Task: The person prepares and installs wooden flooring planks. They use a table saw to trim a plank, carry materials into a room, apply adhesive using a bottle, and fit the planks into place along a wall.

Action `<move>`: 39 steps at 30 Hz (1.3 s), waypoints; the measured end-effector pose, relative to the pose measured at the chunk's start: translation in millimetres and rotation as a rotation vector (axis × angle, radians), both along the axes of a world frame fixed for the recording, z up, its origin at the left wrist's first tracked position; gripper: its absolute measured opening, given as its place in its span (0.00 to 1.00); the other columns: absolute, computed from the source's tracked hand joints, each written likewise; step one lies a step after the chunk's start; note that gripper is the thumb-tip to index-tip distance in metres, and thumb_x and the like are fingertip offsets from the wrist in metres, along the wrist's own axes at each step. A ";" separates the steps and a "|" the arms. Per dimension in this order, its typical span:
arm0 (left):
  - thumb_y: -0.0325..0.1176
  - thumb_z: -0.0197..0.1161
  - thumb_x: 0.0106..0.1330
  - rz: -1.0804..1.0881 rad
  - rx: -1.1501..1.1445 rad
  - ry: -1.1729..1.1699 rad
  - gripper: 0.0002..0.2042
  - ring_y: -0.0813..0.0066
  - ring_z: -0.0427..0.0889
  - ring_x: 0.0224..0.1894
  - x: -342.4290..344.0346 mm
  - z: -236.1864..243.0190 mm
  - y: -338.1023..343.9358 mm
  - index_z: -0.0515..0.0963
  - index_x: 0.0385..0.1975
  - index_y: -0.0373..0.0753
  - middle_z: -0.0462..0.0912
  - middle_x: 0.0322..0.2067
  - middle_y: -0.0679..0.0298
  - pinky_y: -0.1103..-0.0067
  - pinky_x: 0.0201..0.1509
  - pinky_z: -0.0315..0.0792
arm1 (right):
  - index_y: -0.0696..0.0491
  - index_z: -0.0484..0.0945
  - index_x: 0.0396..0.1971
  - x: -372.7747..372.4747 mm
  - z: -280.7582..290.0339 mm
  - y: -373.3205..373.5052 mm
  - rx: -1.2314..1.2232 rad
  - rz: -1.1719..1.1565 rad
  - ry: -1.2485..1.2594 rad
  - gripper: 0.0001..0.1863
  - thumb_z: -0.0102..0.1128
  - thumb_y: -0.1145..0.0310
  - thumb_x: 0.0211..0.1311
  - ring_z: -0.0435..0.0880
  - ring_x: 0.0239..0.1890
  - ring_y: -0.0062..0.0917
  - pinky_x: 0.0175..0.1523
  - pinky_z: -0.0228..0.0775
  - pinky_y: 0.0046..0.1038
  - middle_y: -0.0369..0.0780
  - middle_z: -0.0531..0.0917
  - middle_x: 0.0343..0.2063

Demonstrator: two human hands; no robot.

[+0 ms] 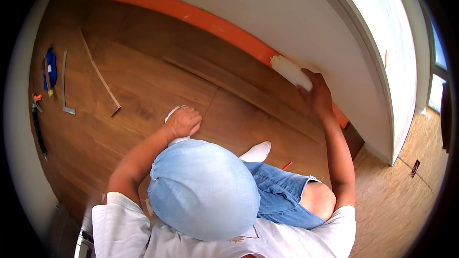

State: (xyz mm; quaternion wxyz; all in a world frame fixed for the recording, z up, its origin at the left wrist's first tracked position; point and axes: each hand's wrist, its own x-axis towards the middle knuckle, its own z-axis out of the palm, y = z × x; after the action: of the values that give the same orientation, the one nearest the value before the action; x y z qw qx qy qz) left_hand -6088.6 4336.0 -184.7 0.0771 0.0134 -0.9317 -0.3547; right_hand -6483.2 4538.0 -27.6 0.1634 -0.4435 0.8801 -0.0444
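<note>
My right hand [318, 93] is closed round a white, rounded oblong thing [289, 72], whose kind I cannot make out. Its far end has a yellowish, ragged edge. It lies against the orange strip [215, 26] that runs along the foot of the pale wall. My left hand [183, 123] rests with curled fingers on my white-socked foot [172, 113]; whether it holds anything is hidden. Between the hands and the wall, a long wooden board [239, 93] lies on the brown wood floor, roughly parallel to the strip.
At the left lie a thin wooden strip [99, 71], a metal square [65, 83], a blue item [51, 69] with a handled tool, and an orange-and-black tool [37, 110]. A red pencil-like stick [287, 166] is by my knee. The wall ends at a corner [392, 162] on the right.
</note>
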 end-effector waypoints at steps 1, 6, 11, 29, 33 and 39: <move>0.28 0.67 0.50 -0.007 -0.004 -0.008 0.08 0.62 0.76 0.31 0.9 1.4 -2.5 0.72 0.20 0.42 0.74 0.23 0.63 0.68 0.37 0.73 | 0.50 0.74 0.61 0.1 -3.5 2.0 0.002 -0.071 -0.060 0.29 0.70 0.63 0.60 0.82 0.46 0.40 0.52 0.75 0.39 0.47 0.79 0.47; 0.28 0.66 0.50 -0.082 -0.042 -0.048 0.08 0.60 0.76 0.30 -18.7 -5.7 4.9 0.72 0.20 0.42 0.73 0.22 0.62 0.65 0.35 0.71 | 0.55 0.71 0.62 -25.3 -42.1 43.6 -0.195 -0.290 -0.074 0.34 0.73 0.59 0.57 0.81 0.53 0.41 0.57 0.75 0.39 0.48 0.78 0.55; 0.28 0.65 0.49 -0.041 -0.046 -0.043 0.07 0.56 0.73 0.28 -7.8 -12.7 13.9 0.72 0.21 0.41 0.72 0.23 0.59 0.61 0.32 0.67 | 0.56 0.67 0.62 -2.1 -49.0 -6.3 -0.517 -0.402 -0.212 0.43 0.79 0.55 0.50 0.78 0.58 0.41 0.63 0.71 0.38 0.48 0.76 0.57; 0.28 0.64 0.48 -0.098 -0.130 -0.082 0.05 0.55 0.74 0.29 -19.4 0.8 19.0 0.74 0.23 0.40 0.73 0.24 0.57 0.62 0.32 0.67 | 0.51 0.75 0.56 14.5 -53.3 9.0 -0.948 -0.357 -0.327 0.34 0.81 0.63 0.47 0.77 0.59 0.39 0.62 0.73 0.37 0.44 0.78 0.54; 0.28 0.64 0.49 -0.102 -0.155 -0.087 0.05 0.55 0.74 0.29 -21.0 -2.9 22.5 0.74 0.23 0.41 0.73 0.24 0.57 0.62 0.33 0.68 | 0.50 0.75 0.57 9.6 -38.7 12.6 -0.730 -0.436 -0.472 0.34 0.80 0.63 0.48 0.78 0.59 0.39 0.61 0.74 0.37 0.45 0.79 0.54; 0.29 0.64 0.49 -0.100 -0.164 -0.101 0.05 0.55 0.74 0.29 -18.8 -6.2 22.5 0.74 0.23 0.41 0.73 0.24 0.57 0.62 0.33 0.68 | 0.50 0.76 0.56 12.7 -30.7 8.3 -0.794 -0.412 -0.389 0.32 0.79 0.61 0.50 0.81 0.57 0.40 0.60 0.75 0.38 0.44 0.81 0.53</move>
State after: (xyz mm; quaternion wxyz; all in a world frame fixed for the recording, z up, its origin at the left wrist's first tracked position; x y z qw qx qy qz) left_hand -6107.3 4358.5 -190.9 0.0129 -0.0215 -0.9597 -0.2798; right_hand -6470.5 4546.3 -58.3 0.1308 -0.2718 0.8179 -0.4900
